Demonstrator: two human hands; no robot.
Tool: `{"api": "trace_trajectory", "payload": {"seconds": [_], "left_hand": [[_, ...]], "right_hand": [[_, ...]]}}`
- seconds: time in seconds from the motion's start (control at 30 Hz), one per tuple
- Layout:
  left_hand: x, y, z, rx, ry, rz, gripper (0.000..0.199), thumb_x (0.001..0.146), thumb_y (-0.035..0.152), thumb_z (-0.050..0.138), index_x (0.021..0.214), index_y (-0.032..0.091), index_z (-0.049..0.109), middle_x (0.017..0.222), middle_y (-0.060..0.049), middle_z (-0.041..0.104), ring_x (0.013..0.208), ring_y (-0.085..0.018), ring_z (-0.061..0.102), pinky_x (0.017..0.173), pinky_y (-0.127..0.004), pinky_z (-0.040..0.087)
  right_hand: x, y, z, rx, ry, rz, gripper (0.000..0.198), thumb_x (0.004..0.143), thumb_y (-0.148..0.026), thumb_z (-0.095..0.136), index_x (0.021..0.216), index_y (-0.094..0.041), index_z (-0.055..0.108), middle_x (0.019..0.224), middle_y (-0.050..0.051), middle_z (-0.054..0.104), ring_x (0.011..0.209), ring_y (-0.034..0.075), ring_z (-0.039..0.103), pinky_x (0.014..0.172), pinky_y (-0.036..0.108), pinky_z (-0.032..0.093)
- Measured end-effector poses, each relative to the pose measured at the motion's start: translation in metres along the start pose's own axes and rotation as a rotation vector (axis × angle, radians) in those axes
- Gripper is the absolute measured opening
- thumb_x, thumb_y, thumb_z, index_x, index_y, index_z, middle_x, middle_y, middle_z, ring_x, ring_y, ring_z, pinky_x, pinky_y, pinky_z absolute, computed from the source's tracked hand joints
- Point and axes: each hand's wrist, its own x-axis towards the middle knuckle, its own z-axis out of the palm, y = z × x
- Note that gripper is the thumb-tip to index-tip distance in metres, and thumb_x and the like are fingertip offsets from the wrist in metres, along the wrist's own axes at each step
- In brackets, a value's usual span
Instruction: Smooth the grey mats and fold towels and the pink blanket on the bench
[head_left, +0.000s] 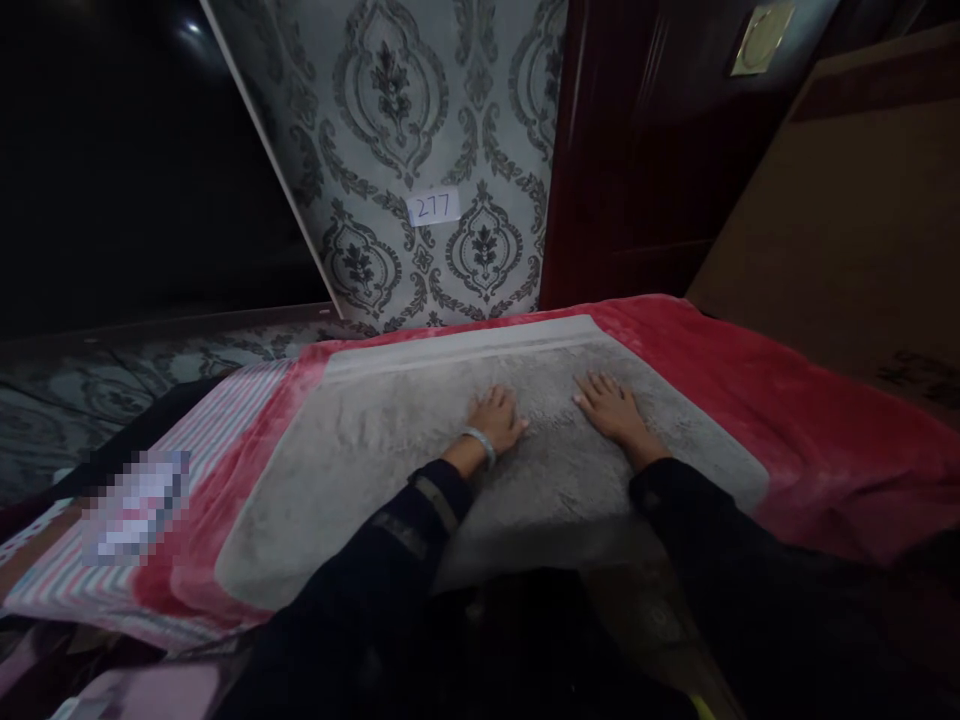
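A grey plush towel with a pale band along its far edge lies spread over a red blanket. Palm down on the towel's middle rests my left hand, fingers stretched out, a bracelet around the wrist. Farther right, my right hand also lies flat on the grey pile with its fingers spread. Neither hand grips anything. The towel's near edge hangs down toward me, partly hidden by my dark sleeves.
Striped cloth shows at the left, with a blurred-out item on it. A large dark screen stands back left. Patterned wallpaper bears a paper label reading 277. A big cardboard sheet or box leans at the right.
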Motion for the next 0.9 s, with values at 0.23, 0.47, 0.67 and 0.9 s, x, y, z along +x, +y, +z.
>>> {"api": "trace_trajectory", "payload": {"seconds": [0.23, 0.47, 0.67, 0.9], "left_hand": [[0.075, 0.052, 0.030, 0.010, 0.038, 0.105, 0.068, 0.100, 0.052, 0.034, 0.159, 0.019, 0.033, 0.170, -0.015, 0.023, 0.157, -0.032, 0.016, 0.125, -0.064, 0.013], [0.084, 0.035, 0.026, 0.041, 0.043, -0.059, 0.075, 0.097, 0.064, 0.032, 0.161, 0.024, 0.032, 0.170, -0.013, 0.022, 0.157, -0.038, 0.014, 0.123, -0.068, 0.010], [0.037, -0.046, 0.003, 0.138, 0.066, -0.354, 0.076, 0.096, 0.064, 0.032, 0.160, 0.023, 0.034, 0.169, -0.017, 0.024, 0.156, -0.041, 0.017, 0.120, -0.070, 0.013], [-0.065, -0.181, -0.027, 0.210, 0.166, -0.764, 0.069, 0.098, 0.055, 0.024, 0.158, 0.023, 0.039, 0.167, -0.014, 0.031, 0.154, -0.039, 0.023, 0.117, -0.072, 0.019]], "right_hand": [[-0.001, 0.007, 0.026, -0.033, -0.002, -0.023, 0.061, 0.104, -0.050, 0.025, 0.160, -0.028, 0.036, 0.167, 0.006, 0.028, 0.153, 0.031, 0.025, 0.120, 0.058, 0.027], [0.002, 0.008, 0.026, -0.009, 0.008, -0.021, 0.063, 0.104, -0.055, 0.023, 0.159, -0.029, 0.037, 0.167, 0.005, 0.028, 0.154, 0.031, 0.024, 0.121, 0.057, 0.025], [0.000, 0.005, 0.021, 0.002, -0.030, -0.001, 0.062, 0.104, -0.052, 0.024, 0.160, -0.028, 0.036, 0.167, 0.005, 0.027, 0.154, 0.031, 0.023, 0.121, 0.057, 0.026], [0.000, 0.004, 0.018, 0.003, -0.029, -0.011, 0.061, 0.104, -0.051, 0.025, 0.160, -0.028, 0.036, 0.167, 0.005, 0.029, 0.153, 0.031, 0.024, 0.122, 0.057, 0.024]]}}
